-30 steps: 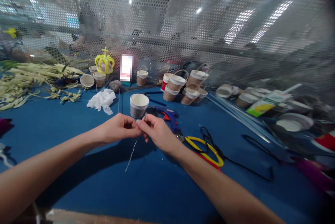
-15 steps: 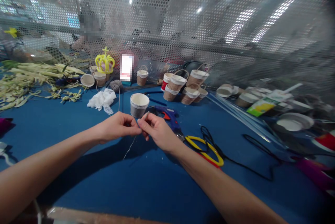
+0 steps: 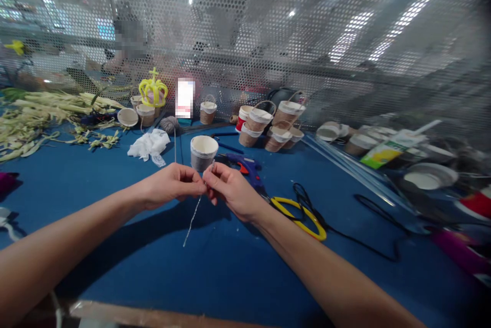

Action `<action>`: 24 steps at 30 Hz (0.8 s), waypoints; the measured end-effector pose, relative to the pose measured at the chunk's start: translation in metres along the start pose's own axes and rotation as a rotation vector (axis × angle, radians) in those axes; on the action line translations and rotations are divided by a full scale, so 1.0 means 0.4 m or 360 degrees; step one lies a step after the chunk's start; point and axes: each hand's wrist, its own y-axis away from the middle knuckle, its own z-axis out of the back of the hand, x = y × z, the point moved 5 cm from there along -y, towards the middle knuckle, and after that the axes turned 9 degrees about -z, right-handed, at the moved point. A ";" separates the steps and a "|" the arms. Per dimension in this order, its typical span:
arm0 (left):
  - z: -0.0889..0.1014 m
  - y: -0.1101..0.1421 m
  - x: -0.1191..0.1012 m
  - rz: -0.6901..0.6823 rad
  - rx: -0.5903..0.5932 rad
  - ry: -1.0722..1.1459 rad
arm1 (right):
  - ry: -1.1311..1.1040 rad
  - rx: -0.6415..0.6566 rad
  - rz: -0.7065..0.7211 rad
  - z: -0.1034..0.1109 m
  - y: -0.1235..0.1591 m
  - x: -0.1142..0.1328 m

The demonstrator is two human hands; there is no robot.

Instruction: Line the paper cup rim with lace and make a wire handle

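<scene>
Perforated screen [image 3: 230, 36]: grey, across the upper frame; blurred shapes and lights seen through it.
Desk [image 3: 161, 277]: blue top, spans the middle and lower frame.
Plant strips [image 3: 34, 118]: pale green-yellow heap, left edge.
Bucket group [image 3: 279, 136]: small, brown with white rims, some with looped handles; right of centre, near the screen.
Left hand [image 3: 174, 184]: centre of frame; grip together, thumb and forefinger pinched on the strand.
Right hand [image 3: 230, 187]: meets the left at the fingertips; grip clamped on the strand's upper part, tip poking above the fingers.
Yellow handle loop [image 3: 322, 232]: right of the right wrist, black cable beside it.
Glue gun [image 3: 250, 167]: blue with red trigger, lying just beyond the right hand.
White crumpled cloth [image 3: 149, 145]: left of the cup.
Cup [image 3: 203, 153]: grey-white, upright, open top, directly beyond the fingers; contact unclear.
Yellow crown [image 3: 153, 93]: upper left, above small buckets.
Yarn ball [image 3: 169, 124]: grey, behind the cloth; a length runs down toward the left hand.
Strand [image 3: 192, 222]: thin, twisted, glinting; between both hands, free end hanging lower left.
</scene>
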 end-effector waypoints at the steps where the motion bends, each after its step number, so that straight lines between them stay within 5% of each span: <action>1: 0.000 0.000 -0.001 0.0002 0.0036 0.0005 | 0.0011 -0.0007 -0.0012 0.002 -0.001 -0.002; 10: 0.011 -0.003 -0.011 -0.0158 0.0091 -0.0390 | 0.0249 -0.0137 0.0035 0.011 -0.003 0.000; 18: -0.001 -0.002 -0.005 -0.0096 0.0018 -0.0320 | 0.0397 -0.0257 0.0116 0.012 0.001 0.001; 24: -0.002 -0.002 0.005 0.0001 0.0043 -0.0066 | 0.0222 -0.0037 0.0150 -0.002 0.001 0.008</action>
